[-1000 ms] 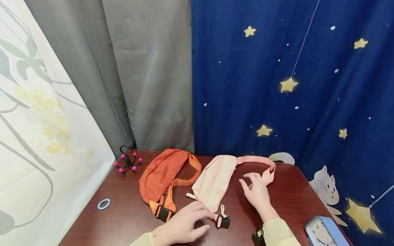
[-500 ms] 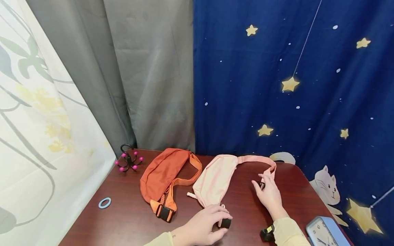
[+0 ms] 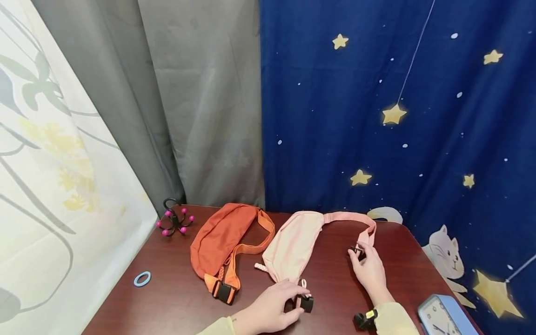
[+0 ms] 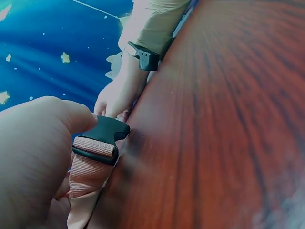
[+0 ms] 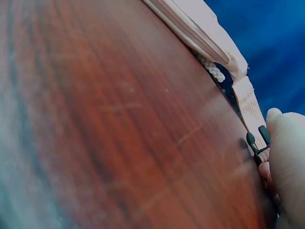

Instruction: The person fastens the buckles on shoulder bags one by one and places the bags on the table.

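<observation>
A pale pink waist bag (image 3: 291,242) lies on the table with its strap (image 3: 347,217) spread to the right. At its near end my left hand (image 3: 274,302) holds the black socket half of the buckle (image 3: 305,303); in the left wrist view the thumb presses on this socket piece (image 4: 107,130), which has pink webbing threaded through it. My right hand (image 3: 372,272) pinches the black pronged half of the buckle (image 3: 356,251) at the strap's free end. Those prongs (image 5: 251,139) stick out beyond the thumb in the right wrist view. The two halves are apart.
An orange waist bag (image 3: 222,239) with its buckle (image 3: 224,291) fastened lies to the left. Further left are a blue ring (image 3: 142,278) and a black hook rack with pink tips (image 3: 174,221). A blue clock (image 3: 445,316) stands at the front right. Curtains hang behind the table.
My left hand has moved right onto the socket half of the buckle. My right hand has moved right to the strap's end and taken hold of the pronged half. The bags stay in place.
</observation>
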### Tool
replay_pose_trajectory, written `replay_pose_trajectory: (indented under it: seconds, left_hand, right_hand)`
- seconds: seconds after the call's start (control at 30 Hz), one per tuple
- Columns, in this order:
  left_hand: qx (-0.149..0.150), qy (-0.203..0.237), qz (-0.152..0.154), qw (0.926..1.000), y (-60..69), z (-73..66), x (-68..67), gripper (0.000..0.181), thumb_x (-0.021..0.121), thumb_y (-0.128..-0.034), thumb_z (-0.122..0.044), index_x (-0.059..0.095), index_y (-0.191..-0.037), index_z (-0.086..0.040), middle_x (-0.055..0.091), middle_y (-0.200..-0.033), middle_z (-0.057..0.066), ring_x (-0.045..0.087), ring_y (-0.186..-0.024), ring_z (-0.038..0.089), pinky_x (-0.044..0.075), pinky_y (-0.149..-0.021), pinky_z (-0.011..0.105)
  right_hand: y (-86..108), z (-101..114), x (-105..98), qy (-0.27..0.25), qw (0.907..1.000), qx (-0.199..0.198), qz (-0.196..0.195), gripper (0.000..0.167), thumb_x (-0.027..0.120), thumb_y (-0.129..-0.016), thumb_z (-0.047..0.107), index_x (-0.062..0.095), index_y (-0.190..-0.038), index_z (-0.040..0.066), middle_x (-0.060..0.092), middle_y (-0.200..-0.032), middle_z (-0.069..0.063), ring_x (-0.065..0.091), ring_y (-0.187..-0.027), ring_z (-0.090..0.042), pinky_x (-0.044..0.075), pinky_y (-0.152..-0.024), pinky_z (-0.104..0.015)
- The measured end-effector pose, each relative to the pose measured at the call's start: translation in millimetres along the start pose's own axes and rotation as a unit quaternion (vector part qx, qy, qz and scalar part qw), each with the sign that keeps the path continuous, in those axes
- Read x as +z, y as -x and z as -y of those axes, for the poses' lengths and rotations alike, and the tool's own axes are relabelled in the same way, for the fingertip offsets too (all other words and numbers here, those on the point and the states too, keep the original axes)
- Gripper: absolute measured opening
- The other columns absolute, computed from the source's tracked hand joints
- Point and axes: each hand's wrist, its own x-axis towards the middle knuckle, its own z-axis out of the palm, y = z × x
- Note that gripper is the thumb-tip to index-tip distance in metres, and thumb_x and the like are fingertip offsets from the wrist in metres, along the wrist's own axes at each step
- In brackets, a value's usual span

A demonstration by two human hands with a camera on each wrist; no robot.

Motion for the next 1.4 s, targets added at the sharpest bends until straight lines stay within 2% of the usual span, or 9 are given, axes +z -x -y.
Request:
replay_pose_trajectory:
  seconds: [0.07,0.27,0.4,0.57,0.63,0.87,0.93,1.4]
  left_hand:
    - [-0.010,0.003,0.009,0.9999,0.1,1.4,0.5,0.039,0.071,-0.1056,-0.021,0.069,-0.144,-0.021,0.076,-0.130,-0.007,0.069,-0.125,0.003,0.052,-0.123,0.050]
    - [-0.021,0.005,0.021,0.9995,0.6,4.2,3.2,0.035,0.069,-0.1065,-0.023,0.071,-0.141,-0.022,0.077,-0.132,-0.012,0.068,-0.129,0.003,0.049,-0.125,0.051]
    - [-0.018,0.000,0.013,0.9998,1.9,4.9,4.9,0.032,0.070,-0.1059,-0.022,0.073,-0.138,-0.022,0.077,-0.132,-0.012,0.069,-0.129,0.003,0.049,-0.125,0.051]
    - [-0.009,-0.007,-0.006,0.9999,3.9,6.0,6.9,0.029,0.071,-0.1045,-0.019,0.075,-0.133,-0.021,0.079,-0.129,-0.010,0.071,-0.128,0.004,0.051,-0.123,0.051]
    - [-0.007,-0.012,-0.010,0.9999,4.8,6.6,7.9,0.027,0.072,-0.1042,-0.019,0.075,-0.131,-0.022,0.079,-0.127,-0.010,0.071,-0.126,0.004,0.052,-0.122,0.050]
    - [-0.009,-0.007,-0.014,0.9998,5.3,7.5,7.3,0.024,0.073,-0.1031,-0.018,0.076,-0.126,-0.021,0.080,-0.124,-0.010,0.072,-0.124,0.003,0.052,-0.122,0.050]
    - [-0.008,-0.006,-0.014,0.9998,5.0,7.5,6.6,0.023,0.073,-0.1034,-0.018,0.077,-0.126,-0.021,0.080,-0.123,-0.010,0.072,-0.123,0.003,0.053,-0.121,0.050]
    - [-0.005,-0.010,-0.014,0.9998,5.9,9.1,7.9,0.022,0.072,-0.1045,-0.019,0.077,-0.126,-0.022,0.080,-0.121,-0.010,0.072,-0.121,0.002,0.053,-0.121,0.049]
  right_hand:
    - [0.0,-1.3,-0.3,-0.002,0.9999,0.006,-0.009,0.051,0.077,-0.103,0.031,0.066,-0.145,0.004,0.070,-0.126,-0.021,0.068,-0.076,-0.017,0.056,-0.075,-0.038]
    - [0.6,-4.4,-2.4,-0.014,0.9994,0.011,-0.031,0.042,0.072,-0.106,0.030,0.070,-0.140,0.006,0.072,-0.120,-0.019,0.063,-0.074,-0.012,0.053,-0.071,-0.033]
    - [0.4,-4.5,-2.8,-0.018,0.9993,0.013,-0.030,0.039,0.068,-0.108,0.028,0.070,-0.140,0.006,0.072,-0.119,-0.019,0.064,-0.075,-0.012,0.053,-0.073,-0.033]
    - [1.0,-2.7,-2.8,-0.019,0.9993,0.017,-0.027,0.033,0.062,-0.110,0.019,0.069,-0.140,0.005,0.071,-0.119,-0.021,0.069,-0.082,-0.022,0.054,-0.079,-0.041]
    - [1.4,-2.3,-2.5,-0.021,0.9992,0.020,-0.026,0.032,0.062,-0.110,0.016,0.069,-0.139,0.004,0.072,-0.119,-0.021,0.069,-0.083,-0.022,0.054,-0.081,-0.042]
    - [0.9,-2.5,-1.2,-0.038,0.9984,0.030,-0.029,0.029,0.069,-0.107,0.016,0.070,-0.135,0.006,0.077,-0.110,-0.014,0.060,-0.070,0.002,0.052,-0.074,-0.030]
    - [0.7,-2.8,-0.8,-0.042,0.9982,0.031,-0.030,0.029,0.071,-0.107,0.016,0.070,-0.134,0.007,0.078,-0.108,-0.013,0.059,-0.069,0.005,0.052,-0.074,-0.029]
    - [0.5,-6.6,1.9,-0.023,0.9992,0.028,-0.014,0.018,0.073,-0.106,0.021,0.073,-0.121,0.011,0.080,-0.102,-0.008,0.071,-0.081,-0.009,0.056,-0.078,-0.033]
